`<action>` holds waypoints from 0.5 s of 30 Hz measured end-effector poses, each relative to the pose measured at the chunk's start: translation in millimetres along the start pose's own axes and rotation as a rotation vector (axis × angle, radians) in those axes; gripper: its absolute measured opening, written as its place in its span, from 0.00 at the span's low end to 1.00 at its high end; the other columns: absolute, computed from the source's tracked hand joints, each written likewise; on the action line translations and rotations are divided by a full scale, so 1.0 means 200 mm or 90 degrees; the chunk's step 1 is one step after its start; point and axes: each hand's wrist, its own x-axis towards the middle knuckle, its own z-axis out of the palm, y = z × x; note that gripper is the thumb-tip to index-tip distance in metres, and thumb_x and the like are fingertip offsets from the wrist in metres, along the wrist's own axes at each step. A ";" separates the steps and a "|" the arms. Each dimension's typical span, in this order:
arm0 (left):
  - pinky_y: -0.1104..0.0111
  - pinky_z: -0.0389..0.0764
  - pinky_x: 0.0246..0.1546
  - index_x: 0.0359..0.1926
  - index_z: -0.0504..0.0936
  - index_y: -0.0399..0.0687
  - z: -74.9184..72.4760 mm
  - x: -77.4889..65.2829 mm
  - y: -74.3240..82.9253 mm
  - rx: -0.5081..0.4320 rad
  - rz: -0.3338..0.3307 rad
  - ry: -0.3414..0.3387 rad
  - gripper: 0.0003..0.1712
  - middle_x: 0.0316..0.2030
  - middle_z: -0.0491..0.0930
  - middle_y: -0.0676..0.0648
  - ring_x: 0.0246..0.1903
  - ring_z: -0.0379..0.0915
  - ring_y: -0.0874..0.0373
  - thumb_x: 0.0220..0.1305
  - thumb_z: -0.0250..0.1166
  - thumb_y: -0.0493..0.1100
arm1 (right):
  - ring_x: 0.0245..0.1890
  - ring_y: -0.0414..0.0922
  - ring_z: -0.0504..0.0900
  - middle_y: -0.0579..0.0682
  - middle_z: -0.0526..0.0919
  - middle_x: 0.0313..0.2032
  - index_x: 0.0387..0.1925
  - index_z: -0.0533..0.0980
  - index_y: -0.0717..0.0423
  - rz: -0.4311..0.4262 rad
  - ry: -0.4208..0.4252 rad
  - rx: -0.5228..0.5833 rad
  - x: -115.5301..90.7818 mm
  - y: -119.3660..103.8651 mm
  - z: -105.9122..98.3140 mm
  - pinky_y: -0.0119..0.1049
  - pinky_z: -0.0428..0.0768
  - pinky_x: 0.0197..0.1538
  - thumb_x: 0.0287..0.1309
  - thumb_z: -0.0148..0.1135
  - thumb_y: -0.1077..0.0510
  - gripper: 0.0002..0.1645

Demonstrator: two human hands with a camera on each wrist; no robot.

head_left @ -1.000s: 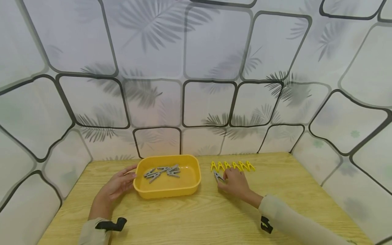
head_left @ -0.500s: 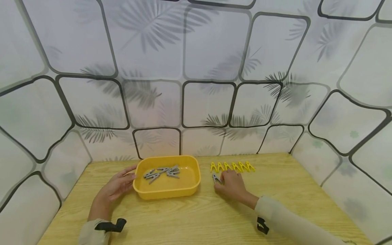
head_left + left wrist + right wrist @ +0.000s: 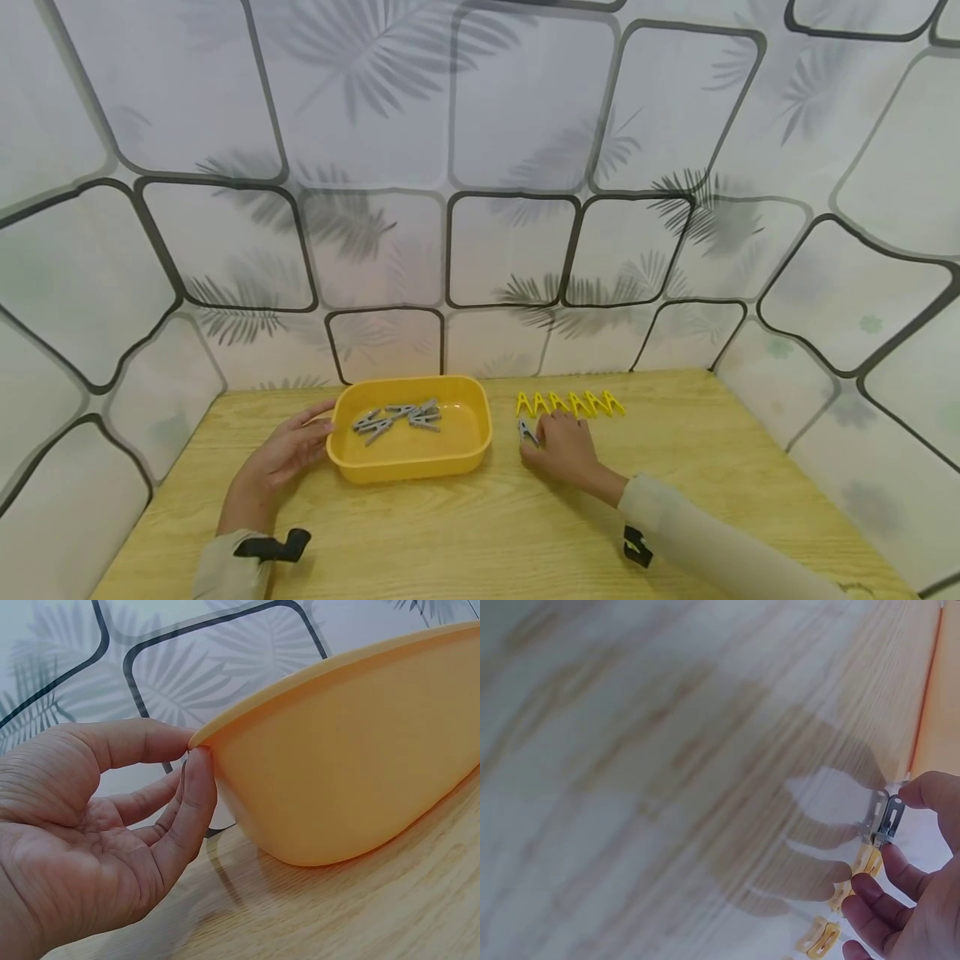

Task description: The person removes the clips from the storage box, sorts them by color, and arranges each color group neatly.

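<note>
At the left end of a yellow plastic basin (image 3: 408, 471), my left hand (image 3: 288, 454) pinches the rim between thumb and finger; the left wrist view shows this grip on the basin's edge (image 3: 300, 679). Several grey clothespins (image 3: 378, 429) lie loosely inside the basin. To its right, my right hand (image 3: 564, 450) holds one grey clothespin (image 3: 527, 432) on the table, just in front of the leftmost yellow clothespin (image 3: 524, 404). In the right wrist view, thumb and index finger touch opposite ends of that grey clothespin (image 3: 889, 817). The other fingers are loosely bent.
Several yellow clothespins (image 3: 576, 404) stand in a row near the back of the wooden table (image 3: 450, 542). A patterned cloth (image 3: 510, 250) hangs behind and on both sides. The basin's wall (image 3: 937, 712) shows beyond the right hand in the right wrist view.
My right hand has shifted slightly left with the grey clothespin, bringing it in front of the leftmost yellow one. The left hand and basin stay in place.
</note>
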 end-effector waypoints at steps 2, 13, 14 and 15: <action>0.72 0.84 0.49 0.60 0.74 0.62 0.00 0.00 0.00 0.001 0.001 0.000 0.19 0.50 0.86 0.55 0.49 0.83 0.64 0.79 0.51 0.34 | 0.26 0.43 0.65 0.44 0.68 0.23 0.20 0.71 0.49 -0.002 0.000 -0.001 0.00 0.00 0.00 0.40 0.59 0.36 0.55 0.65 0.49 0.16; 0.72 0.84 0.49 0.60 0.74 0.63 0.00 0.00 0.00 0.003 0.001 0.008 0.19 0.50 0.86 0.55 0.49 0.83 0.64 0.79 0.51 0.34 | 0.27 0.44 0.66 0.45 0.69 0.23 0.20 0.71 0.49 0.007 -0.002 0.007 0.00 0.00 0.00 0.42 0.60 0.37 0.55 0.66 0.49 0.16; 0.72 0.84 0.49 0.60 0.74 0.63 0.00 0.00 0.00 0.006 -0.001 0.009 0.19 0.50 0.86 0.55 0.49 0.83 0.64 0.79 0.51 0.35 | 0.27 0.44 0.66 0.45 0.69 0.23 0.20 0.71 0.49 0.009 -0.003 0.007 0.00 0.00 0.00 0.42 0.61 0.37 0.55 0.67 0.49 0.16; 0.72 0.84 0.49 0.61 0.74 0.63 0.00 0.00 0.00 0.008 -0.001 0.011 0.19 0.50 0.86 0.55 0.49 0.83 0.64 0.79 0.50 0.34 | 0.27 0.44 0.66 0.45 0.70 0.23 0.20 0.71 0.49 0.012 -0.005 0.008 0.00 0.00 0.00 0.42 0.61 0.38 0.55 0.67 0.49 0.16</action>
